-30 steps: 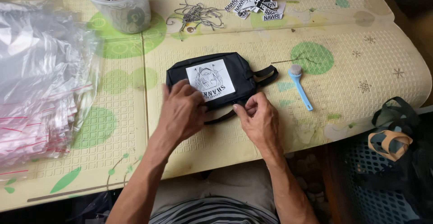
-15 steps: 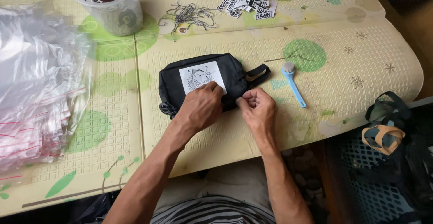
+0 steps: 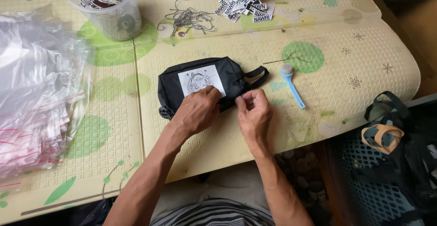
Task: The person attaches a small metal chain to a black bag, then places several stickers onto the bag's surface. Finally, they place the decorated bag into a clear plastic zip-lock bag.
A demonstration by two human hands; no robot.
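A black pouch (image 3: 207, 82) is laid on the worktop (image 3: 346, 116), long axis left-right, loop end pointing right. Its near edge is pinched by both the left hand (image 3: 196, 111) and right hand (image 3: 253, 114).

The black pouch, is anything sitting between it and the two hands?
Nothing visible does. The left hand rests on the black pouch beside its white patch, and the right hand pinches at its near edge.
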